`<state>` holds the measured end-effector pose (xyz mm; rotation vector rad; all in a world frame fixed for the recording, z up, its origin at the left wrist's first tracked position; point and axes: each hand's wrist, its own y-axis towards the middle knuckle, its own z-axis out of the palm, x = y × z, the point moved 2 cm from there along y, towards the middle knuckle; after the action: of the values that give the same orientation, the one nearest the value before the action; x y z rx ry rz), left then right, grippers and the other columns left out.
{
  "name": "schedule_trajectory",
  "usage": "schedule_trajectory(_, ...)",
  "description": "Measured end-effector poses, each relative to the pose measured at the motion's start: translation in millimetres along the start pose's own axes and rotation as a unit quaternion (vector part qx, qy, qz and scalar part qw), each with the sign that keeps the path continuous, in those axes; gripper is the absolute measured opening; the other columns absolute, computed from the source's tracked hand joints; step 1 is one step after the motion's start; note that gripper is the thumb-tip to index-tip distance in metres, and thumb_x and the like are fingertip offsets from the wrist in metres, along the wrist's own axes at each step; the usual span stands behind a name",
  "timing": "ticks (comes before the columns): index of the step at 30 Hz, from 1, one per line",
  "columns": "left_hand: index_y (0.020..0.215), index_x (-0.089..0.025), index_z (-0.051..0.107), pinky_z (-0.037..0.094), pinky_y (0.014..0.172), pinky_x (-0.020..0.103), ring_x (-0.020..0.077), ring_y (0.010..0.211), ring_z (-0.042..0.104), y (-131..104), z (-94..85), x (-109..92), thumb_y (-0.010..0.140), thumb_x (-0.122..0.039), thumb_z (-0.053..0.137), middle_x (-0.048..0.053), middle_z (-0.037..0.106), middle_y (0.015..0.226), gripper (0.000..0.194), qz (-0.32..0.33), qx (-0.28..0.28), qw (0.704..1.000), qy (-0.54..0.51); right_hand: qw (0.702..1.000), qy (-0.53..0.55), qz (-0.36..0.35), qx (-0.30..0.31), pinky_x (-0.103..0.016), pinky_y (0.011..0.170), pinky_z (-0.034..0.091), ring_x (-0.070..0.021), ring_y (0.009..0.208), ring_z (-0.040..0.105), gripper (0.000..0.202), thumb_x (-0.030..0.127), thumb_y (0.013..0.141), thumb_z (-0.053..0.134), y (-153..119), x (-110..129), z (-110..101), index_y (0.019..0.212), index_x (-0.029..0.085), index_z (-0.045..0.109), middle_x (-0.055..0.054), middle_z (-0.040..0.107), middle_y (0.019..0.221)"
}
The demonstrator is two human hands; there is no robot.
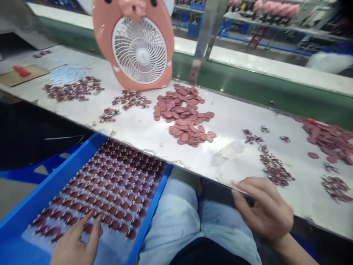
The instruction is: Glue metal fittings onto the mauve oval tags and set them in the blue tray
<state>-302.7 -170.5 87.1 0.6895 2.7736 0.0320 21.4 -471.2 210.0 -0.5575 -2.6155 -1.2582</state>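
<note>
My left hand [75, 241] reaches into a blue tray [147, 228] at lower left. Its thumb and forefinger are apart, their tips at the front rows of small dark-red oval pieces [110, 191], which lie in neat lines on a pale sheet. I see no piece lifted between those fingers. At the front edge of the white table, my right hand [263, 208] hangs with its fingers loosely bent and apart, holding nothing that I can see. Nearest to it is a small pile of dark-red and shiny metal bits [273, 165].
A pink fan [143, 55] stands at the back of the table [228, 121]. Before it lie loose dusty-pink ovals [184, 114]. Piles of metal bits [74, 88] are at left, more ovals [328, 138] at right. Behind runs a green belt [242, 90] beside a metal post [205, 36].
</note>
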Motion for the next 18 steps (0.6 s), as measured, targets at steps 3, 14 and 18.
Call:
schedule_trajectory(3, 0.118, -0.029, 0.067, 0.048, 0.102, 0.05, 0.0323, 0.107, 0.067, 21, -12.4, -84, 0.09, -0.039, 0.06, 0.01, 0.073, 0.114, 0.031, 0.137, -0.145, 0.972, -0.124, 0.99, -0.04, 0.121, -0.06, -0.039, 0.071, 0.056, -0.0212, 0.082, 0.064, 0.04, 0.018, 0.088, 0.07, 2, -34, -10, 0.126, 0.022, 0.059, -0.008, 0.066, 0.1)
schedule_trajectory(14, 0.124, -0.023, 0.068, 0.039, 0.11, 0.05, 0.0319, 0.13, 0.051, 98, -23.2, -369, 0.095, -0.039, 0.056, 0.01, 0.063, 0.138, 0.036, 0.466, -0.013, 0.878, -0.114, 0.955, -0.034, 0.278, 0.095, -0.061, 0.105, 0.042, -0.0397, 0.128, 0.049, 0.073, 0.057, 0.086, 0.065, 32, -81, 35, 0.143, 0.016, 0.046, -0.019, 0.058, 0.134)
schedule_trajectory(18, 0.132, -0.021, 0.063, 0.027, 0.118, 0.054, 0.0325, 0.143, 0.039, 116, -8.2, -400, 0.092, -0.047, 0.059, 0.012, 0.054, 0.151, 0.047, 0.511, 0.032, 0.855, -0.083, 0.955, -0.017, 0.273, 0.111, -0.059, 0.104, 0.044, -0.0377, 0.127, 0.051, 0.076, 0.058, 0.087, 0.064, 31, -79, 25, 0.146, 0.017, 0.042, -0.019, 0.057, 0.135)
